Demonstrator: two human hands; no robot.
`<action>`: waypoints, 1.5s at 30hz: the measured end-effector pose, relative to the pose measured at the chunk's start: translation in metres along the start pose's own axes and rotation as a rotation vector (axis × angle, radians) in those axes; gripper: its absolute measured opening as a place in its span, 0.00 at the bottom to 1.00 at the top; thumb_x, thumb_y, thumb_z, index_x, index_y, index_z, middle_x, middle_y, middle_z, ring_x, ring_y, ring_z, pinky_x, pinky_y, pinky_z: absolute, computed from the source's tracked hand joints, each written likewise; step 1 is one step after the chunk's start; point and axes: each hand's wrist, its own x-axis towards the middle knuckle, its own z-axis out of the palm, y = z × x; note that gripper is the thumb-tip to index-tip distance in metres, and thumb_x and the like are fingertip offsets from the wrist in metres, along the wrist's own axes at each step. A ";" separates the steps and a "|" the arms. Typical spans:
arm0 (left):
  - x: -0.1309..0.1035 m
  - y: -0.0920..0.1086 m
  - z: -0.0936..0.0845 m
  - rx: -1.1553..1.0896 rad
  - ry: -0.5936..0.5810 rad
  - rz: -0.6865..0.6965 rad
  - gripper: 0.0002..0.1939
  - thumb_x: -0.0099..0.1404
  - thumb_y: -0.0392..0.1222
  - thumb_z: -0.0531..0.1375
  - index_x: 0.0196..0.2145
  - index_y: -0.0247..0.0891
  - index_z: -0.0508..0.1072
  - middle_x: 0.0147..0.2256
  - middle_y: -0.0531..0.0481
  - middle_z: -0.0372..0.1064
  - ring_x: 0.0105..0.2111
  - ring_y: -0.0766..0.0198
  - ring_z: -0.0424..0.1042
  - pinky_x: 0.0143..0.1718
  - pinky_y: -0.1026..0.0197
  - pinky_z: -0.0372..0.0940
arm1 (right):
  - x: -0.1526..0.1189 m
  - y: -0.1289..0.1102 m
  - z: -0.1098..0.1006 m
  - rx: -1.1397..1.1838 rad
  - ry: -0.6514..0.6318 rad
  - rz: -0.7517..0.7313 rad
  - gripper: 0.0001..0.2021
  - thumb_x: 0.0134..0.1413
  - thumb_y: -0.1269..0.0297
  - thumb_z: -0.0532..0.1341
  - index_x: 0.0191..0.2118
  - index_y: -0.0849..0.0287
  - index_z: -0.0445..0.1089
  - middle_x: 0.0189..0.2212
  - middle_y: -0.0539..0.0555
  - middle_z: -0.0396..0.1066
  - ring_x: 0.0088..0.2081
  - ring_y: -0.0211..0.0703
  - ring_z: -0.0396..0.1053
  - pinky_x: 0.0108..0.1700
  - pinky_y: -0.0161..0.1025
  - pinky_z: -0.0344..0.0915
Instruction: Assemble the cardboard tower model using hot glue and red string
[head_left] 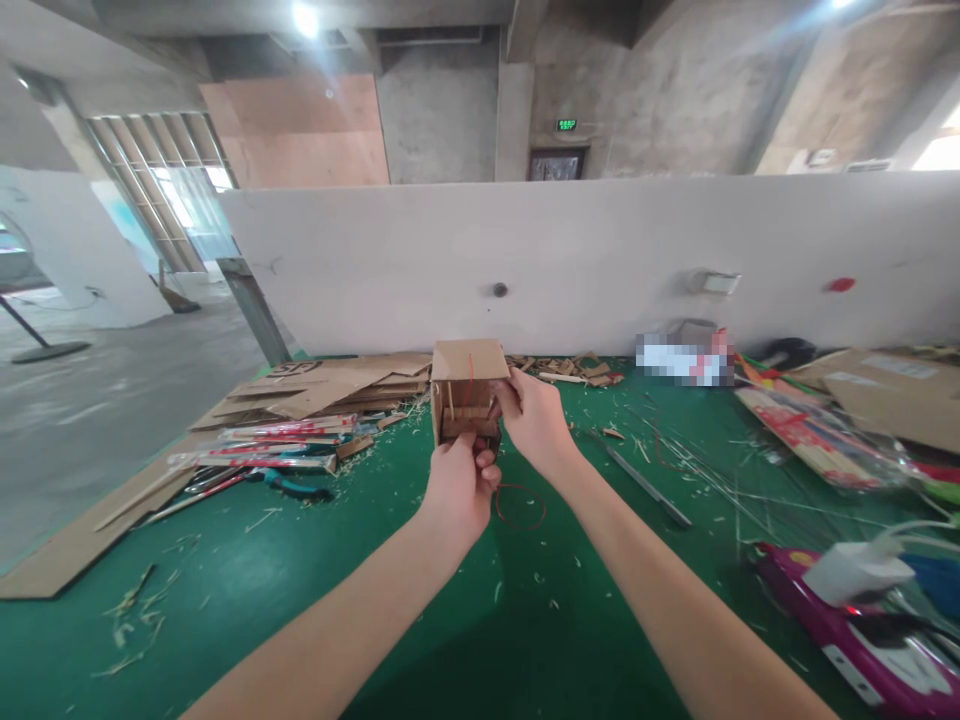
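A small cardboard box [470,360] with an open front is held up above the green table [450,640]. My left hand [461,485] is closed on its lower front edge, thumb on top. My right hand [536,415] grips the right side near the top, its fingertips partly inside the opening. Thin wooden sticks show inside the box. A red string [471,372] comes through the top and hangs down the front, and a loop of red string [521,507] shows below by my left hand. What the fingertips inside touch is hidden.
Stacked cardboard sheets [322,385], packaged sticks [262,455] and teal-handled pliers [292,487] lie left. At right are a metal rod [649,487], scattered slivers, packets [817,430] and a purple power strip [810,610] with a white plug. A white partition [390,270] stands behind.
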 end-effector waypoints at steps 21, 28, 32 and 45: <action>-0.002 0.003 0.002 -0.026 -0.008 -0.037 0.12 0.70 0.27 0.46 0.28 0.36 0.57 0.23 0.58 0.53 0.12 0.81 0.49 0.09 0.76 0.41 | 0.010 -0.009 0.000 -0.109 -0.082 0.004 0.12 0.63 0.67 0.53 0.36 0.57 0.74 0.21 0.53 0.73 0.25 0.46 0.72 0.31 0.37 0.61; -0.002 0.004 0.002 -0.035 -0.010 -0.043 0.13 0.71 0.27 0.46 0.28 0.36 0.57 0.23 0.59 0.52 0.12 0.81 0.49 0.09 0.77 0.41 | 0.011 -0.005 0.001 -0.124 -0.092 -0.004 0.12 0.63 0.66 0.53 0.36 0.57 0.75 0.21 0.54 0.74 0.26 0.46 0.73 0.31 0.36 0.61; -0.002 0.004 0.002 -0.038 -0.009 -0.047 0.12 0.70 0.27 0.46 0.29 0.35 0.57 0.23 0.59 0.52 0.12 0.81 0.49 0.09 0.77 0.41 | 0.012 -0.005 0.001 -0.169 -0.093 -0.020 0.14 0.64 0.64 0.53 0.32 0.57 0.75 0.22 0.55 0.74 0.27 0.47 0.73 0.31 0.37 0.61; -0.002 0.005 0.003 -0.056 -0.013 -0.056 0.12 0.70 0.27 0.46 0.28 0.35 0.58 0.23 0.58 0.53 0.13 0.81 0.48 0.10 0.77 0.40 | 0.013 -0.006 -0.003 -0.144 -0.162 -0.027 0.16 0.66 0.62 0.51 0.36 0.58 0.76 0.20 0.53 0.74 0.25 0.45 0.72 0.30 0.36 0.62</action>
